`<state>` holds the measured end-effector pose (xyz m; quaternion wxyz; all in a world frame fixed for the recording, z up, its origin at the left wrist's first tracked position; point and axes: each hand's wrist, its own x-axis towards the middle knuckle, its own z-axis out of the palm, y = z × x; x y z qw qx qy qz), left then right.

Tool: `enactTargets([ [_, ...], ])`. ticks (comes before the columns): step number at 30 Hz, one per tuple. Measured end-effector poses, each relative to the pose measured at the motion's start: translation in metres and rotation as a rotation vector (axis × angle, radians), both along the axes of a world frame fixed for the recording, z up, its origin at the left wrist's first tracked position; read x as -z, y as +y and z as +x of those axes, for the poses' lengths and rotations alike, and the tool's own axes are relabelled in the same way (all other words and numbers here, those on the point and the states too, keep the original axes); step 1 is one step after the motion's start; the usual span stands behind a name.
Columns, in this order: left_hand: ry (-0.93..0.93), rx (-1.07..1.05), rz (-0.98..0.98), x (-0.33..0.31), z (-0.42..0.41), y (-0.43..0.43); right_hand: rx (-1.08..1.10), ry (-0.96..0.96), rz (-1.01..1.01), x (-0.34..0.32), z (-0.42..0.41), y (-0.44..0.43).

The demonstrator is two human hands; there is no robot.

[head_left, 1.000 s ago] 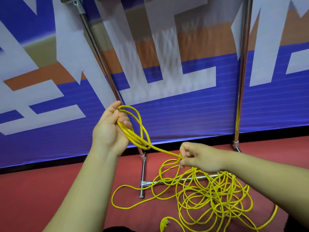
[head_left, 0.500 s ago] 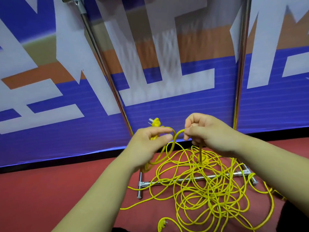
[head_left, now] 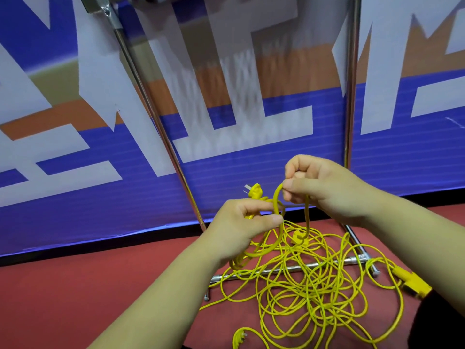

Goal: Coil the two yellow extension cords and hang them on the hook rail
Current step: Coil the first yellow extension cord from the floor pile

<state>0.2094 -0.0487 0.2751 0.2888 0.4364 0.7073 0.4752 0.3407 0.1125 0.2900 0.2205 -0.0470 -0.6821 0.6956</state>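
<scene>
My left hand (head_left: 245,224) grips a small coil of yellow extension cord (head_left: 264,244) whose loops hang below the fist, and the cord's plug (head_left: 255,191) sticks up above my fingers. My right hand (head_left: 317,186) pinches a strand of the same cord, arched over to the left hand. From the right hand the strand drops to a loose tangle of yellow cord (head_left: 314,293) on the red floor. A yellow socket block (head_left: 412,284) lies at the right and another plug (head_left: 239,337) at the bottom. The rack's top rail shows only as a bracket (head_left: 100,7) at the upper left.
A metal rack stands right in front: a slanted pole (head_left: 151,114), an upright pole (head_left: 351,84) and a base bar (head_left: 289,268) on the floor under the tangle. Behind it a blue, white and orange banner (head_left: 75,147) covers the wall.
My left hand dropped from chest height to meet the right. The right hand rose from the floor tangle, bringing a strand up into a new loop. The view has tilted slightly.
</scene>
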Motion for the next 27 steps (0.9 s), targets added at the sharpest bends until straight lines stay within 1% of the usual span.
enactTargets([
  [5,0.062,0.047,-0.035,-0.001,0.014,0.005,0.017,0.001,0.036,-0.002,0.007,0.001],
  [7,0.079,0.035,0.008,-0.007,0.014,0.005,0.043,0.005,0.021,-0.003,0.01,0.005],
  [9,0.069,-0.035,0.076,-0.017,0.008,0.002,0.044,-0.01,-0.017,-0.003,0.014,0.009],
  [11,0.014,-0.123,0.157,-0.03,0.0,-0.005,-0.021,-0.075,-0.027,0.002,0.016,0.012],
  [13,-0.051,-0.191,0.251,-0.04,-0.008,-0.014,-0.091,-0.201,0.015,0.013,0.015,0.01],
  [15,-0.164,-0.243,0.37,-0.047,-0.018,-0.021,-0.139,-0.31,0.061,0.028,0.013,0.008],
  [18,-0.382,-0.36,0.539,-0.053,-0.04,-0.033,-0.131,-0.404,0.107,0.047,0.016,0.006],
  [20,-0.462,-0.427,0.598,-0.053,-0.055,-0.044,-0.109,-0.436,0.118,0.052,0.021,0.004],
  [22,-0.401,-0.464,0.568,-0.046,-0.066,-0.053,-0.067,-0.435,0.107,0.054,0.026,0.0],
  [25,-0.254,-0.49,0.438,-0.035,-0.068,-0.056,-0.005,-0.434,0.111,0.048,0.029,-0.006],
  [27,-0.226,-0.514,0.369,-0.029,-0.07,-0.057,0.044,-0.443,0.132,0.037,0.027,-0.014],
])
